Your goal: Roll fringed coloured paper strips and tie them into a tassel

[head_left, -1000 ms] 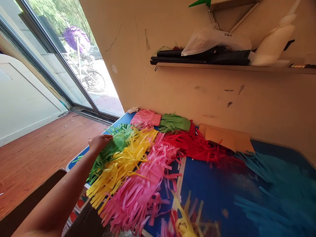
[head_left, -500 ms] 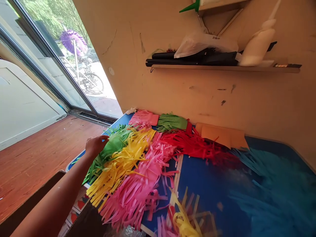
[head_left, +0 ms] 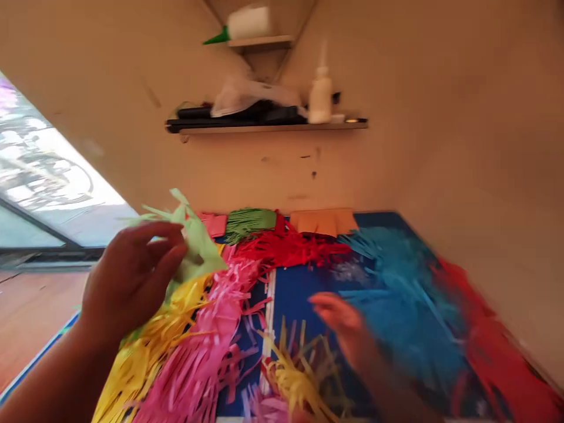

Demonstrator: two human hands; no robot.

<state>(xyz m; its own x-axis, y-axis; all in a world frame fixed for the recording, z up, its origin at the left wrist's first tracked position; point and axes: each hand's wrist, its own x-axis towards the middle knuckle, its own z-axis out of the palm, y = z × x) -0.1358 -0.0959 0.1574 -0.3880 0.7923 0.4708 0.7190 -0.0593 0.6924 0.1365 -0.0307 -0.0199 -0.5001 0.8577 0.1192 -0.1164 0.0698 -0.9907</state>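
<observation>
My left hand (head_left: 136, 267) is closed on a sheet of light green fringed tissue paper (head_left: 198, 244), raised above the table with its cut strips hanging loose. Below it lie a yellow fringed bundle (head_left: 141, 358) and a pink fringed bundle (head_left: 198, 352). Blurred by motion, my right hand (head_left: 341, 320) hovers over the blue table (head_left: 304, 294), its fingers loosely stretched and nothing visible in them. Close to it are blue fringed paper (head_left: 396, 311) and a clump of pale yellow strips (head_left: 299, 382).
Red fringed paper (head_left: 291, 247), green fringed paper (head_left: 251, 223) and orange sheets (head_left: 324, 222) lie along the wall. More red paper (head_left: 497, 346) is at the right. A wall shelf (head_left: 273, 127) holds a white squeeze bottle (head_left: 321, 97). Glass doors stand left.
My left hand has lifted the light green paper off the left pile. My right hand has come into view. The view has swung right.
</observation>
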